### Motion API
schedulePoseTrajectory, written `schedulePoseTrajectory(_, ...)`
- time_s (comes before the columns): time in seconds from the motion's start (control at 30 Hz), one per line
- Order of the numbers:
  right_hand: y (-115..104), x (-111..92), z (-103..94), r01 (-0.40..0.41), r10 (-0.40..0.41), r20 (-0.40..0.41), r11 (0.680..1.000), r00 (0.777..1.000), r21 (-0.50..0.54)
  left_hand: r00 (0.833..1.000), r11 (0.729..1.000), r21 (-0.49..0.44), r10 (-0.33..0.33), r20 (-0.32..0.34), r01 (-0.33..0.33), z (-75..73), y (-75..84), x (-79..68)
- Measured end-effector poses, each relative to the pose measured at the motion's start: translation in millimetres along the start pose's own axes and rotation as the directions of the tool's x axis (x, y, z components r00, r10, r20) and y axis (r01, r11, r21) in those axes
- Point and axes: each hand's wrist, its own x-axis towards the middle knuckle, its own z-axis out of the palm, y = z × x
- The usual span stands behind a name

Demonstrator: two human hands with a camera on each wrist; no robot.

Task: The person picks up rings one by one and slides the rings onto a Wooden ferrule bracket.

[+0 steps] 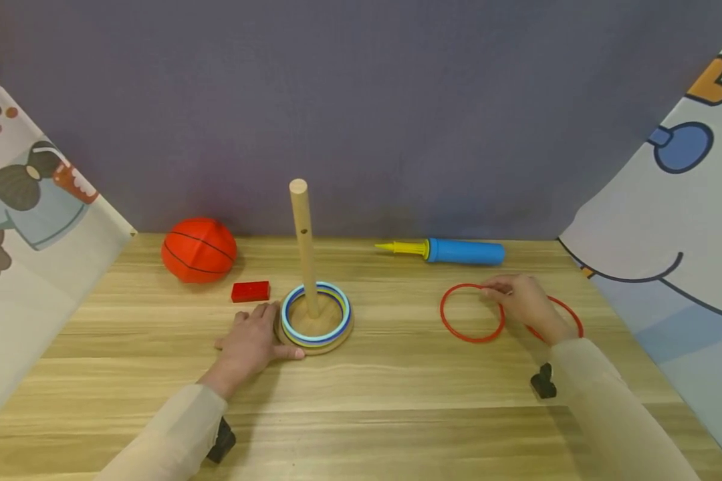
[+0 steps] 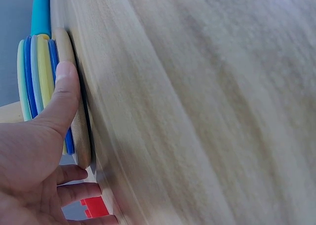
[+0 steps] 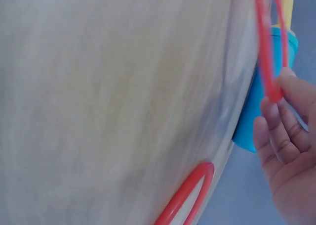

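A wooden post (image 1: 303, 234) stands upright on a round wooden base (image 1: 350, 333). Stacked rings (image 2: 33, 76) in mint, blue, pale blue and yellow lie around its foot. My left hand (image 1: 253, 341) rests against the base's near left side, thumb along the rim and fingers spread fairly straight. Between thumb and fingers, my right hand (image 1: 526, 300) pinches a red ring (image 1: 475, 340) by its edge. This ring appears tilted up in the right wrist view. A second red ring (image 3: 182, 194) lies under the right wrist, partly hidden by it in the head view.
Behind the right hand lies a blue hand pump (image 1: 466, 252) with a yellow nozzle. At the back left sit a red ball (image 1: 198, 250) with black lines and a small red block (image 1: 251, 291). A grey panel (image 1: 361, 120) closes off the table's (image 1: 361, 427) far edge.
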Motion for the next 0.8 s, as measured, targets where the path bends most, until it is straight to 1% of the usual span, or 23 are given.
schedulePoseTrajectory(0.27,-4.1,-8.4,2.0,0.042,-0.041,-0.021,0.998,0.999,0.045,1.0,1.0,0.003,0.003,-0.003,-0.003,1.6,-1.9,0.3)
schedulePoseTrajectory(0.4,-7.9,-11.8,2.8,0.039,-0.038,-0.017,0.996,0.999,0.083,1.0,1.0,0.003,0.003,-0.005,-0.003,2.3,-2.5,0.6)
schedulePoseTrajectory(0.63,-20.7,-13.9,1.8,0.06,-0.062,0.015,0.992,0.998,0.108,1.0,1.0,0.008,0.0,-0.013,0.0,2.8,-3.0,0.5)
schedulePoseTrajectory(0.8,-30.9,-14.9,1.6,0.073,-0.075,0.015,0.992,0.997,0.108,1.0,1.0,0.007,-0.003,-0.004,0.003,2.0,-2.0,0.8)
